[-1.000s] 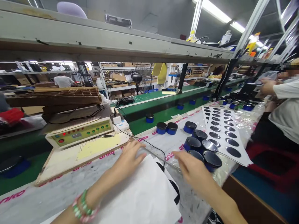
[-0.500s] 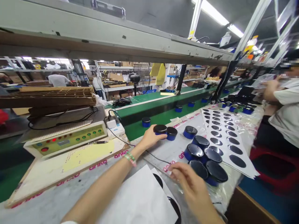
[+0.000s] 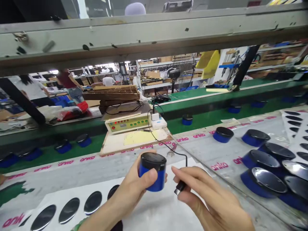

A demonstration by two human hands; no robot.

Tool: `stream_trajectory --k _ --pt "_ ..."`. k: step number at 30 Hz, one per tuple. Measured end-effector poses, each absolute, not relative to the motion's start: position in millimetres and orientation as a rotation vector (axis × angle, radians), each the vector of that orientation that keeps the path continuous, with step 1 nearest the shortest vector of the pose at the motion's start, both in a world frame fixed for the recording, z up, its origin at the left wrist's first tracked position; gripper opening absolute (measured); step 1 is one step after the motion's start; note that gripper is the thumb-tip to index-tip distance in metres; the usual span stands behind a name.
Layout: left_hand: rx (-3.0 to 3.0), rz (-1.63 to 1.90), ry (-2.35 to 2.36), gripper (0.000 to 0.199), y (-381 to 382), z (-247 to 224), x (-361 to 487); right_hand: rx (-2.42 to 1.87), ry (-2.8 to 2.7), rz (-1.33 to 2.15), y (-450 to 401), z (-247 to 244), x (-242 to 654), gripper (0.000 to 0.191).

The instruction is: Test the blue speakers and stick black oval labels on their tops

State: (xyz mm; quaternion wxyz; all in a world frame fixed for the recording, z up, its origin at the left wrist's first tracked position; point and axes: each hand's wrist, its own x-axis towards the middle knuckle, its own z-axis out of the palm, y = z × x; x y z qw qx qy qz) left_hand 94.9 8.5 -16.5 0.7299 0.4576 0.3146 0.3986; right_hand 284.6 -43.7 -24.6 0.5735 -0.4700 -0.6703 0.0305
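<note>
A round blue device with a black top (image 3: 153,171) is in my left hand (image 3: 134,186), its fingers wrapped round the side and the thumb on the front. Just right of it, my right hand (image 3: 207,192) pinches a black cable plug (image 3: 180,187) with a metal tip. The plug and the device are apart. A black cable (image 3: 174,152) runs from the plug back to a white power adapter (image 3: 155,116). Beneath my hands lies a white sheet with black round stickers (image 3: 93,202).
Several blue devices (image 3: 269,181) stand at the right, near another sticker sheet (image 3: 294,123). Behind, a control box (image 3: 130,123) sits on a board, and more devices stand on the green conveyor (image 3: 199,121). A shelf beam (image 3: 144,35) crosses above.
The view has swung left. My left hand has brought a device from the table's far side close to my right hand. The plug now shows in my right hand.
</note>
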Motion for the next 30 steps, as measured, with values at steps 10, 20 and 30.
stream_trajectory --k 10,20,30 --pt "1.136 0.971 0.787 0.069 -4.7 4.6 81.0 -1.012 -1.718 0.052 -43.8 -5.0 253.1 0.012" --pt "1.633 1.048 0.812 0.061 2.0 -2.3 69.6 -1.05 -1.933 -0.011 -43.8 3.8 258.8 0.012" --pt "2.31 1.02 0.884 0.075 5.5 -7.2 65.0 -1.047 -1.959 0.117 -37.3 -22.4 259.2 0.013"
